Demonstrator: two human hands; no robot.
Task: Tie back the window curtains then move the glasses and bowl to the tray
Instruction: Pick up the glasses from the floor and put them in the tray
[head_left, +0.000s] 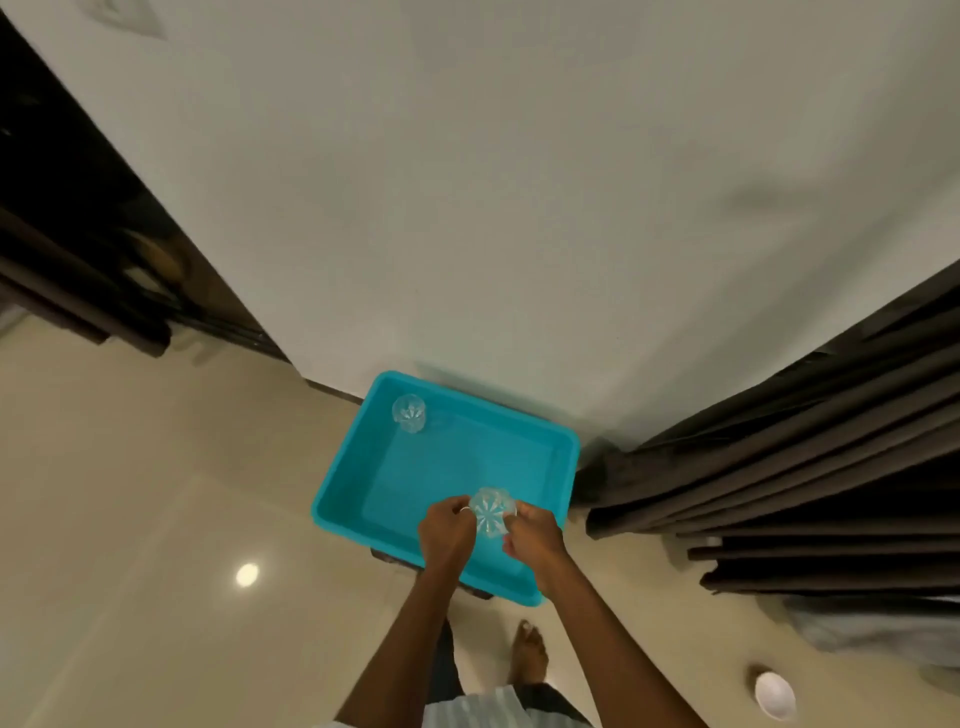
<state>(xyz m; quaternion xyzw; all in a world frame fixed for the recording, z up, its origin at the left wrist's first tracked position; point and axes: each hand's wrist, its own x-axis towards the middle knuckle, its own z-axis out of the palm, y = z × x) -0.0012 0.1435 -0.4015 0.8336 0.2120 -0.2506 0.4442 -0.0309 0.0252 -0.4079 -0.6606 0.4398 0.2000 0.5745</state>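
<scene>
A turquoise tray sits low against the white wall. One clear cut glass stands in its far left corner. A second clear glass is over the tray's near part, held between both hands: my left hand grips its left side and my right hand grips its right side. I cannot tell whether this glass touches the tray floor. A white bowl lies on the floor at the lower right. Dark brown curtains hang at the right.
Glossy beige floor tiles spread to the left of the tray. Dark wooden furniture stands at the far left. My bare foot is just in front of the tray. Pale fabric lies under the curtains.
</scene>
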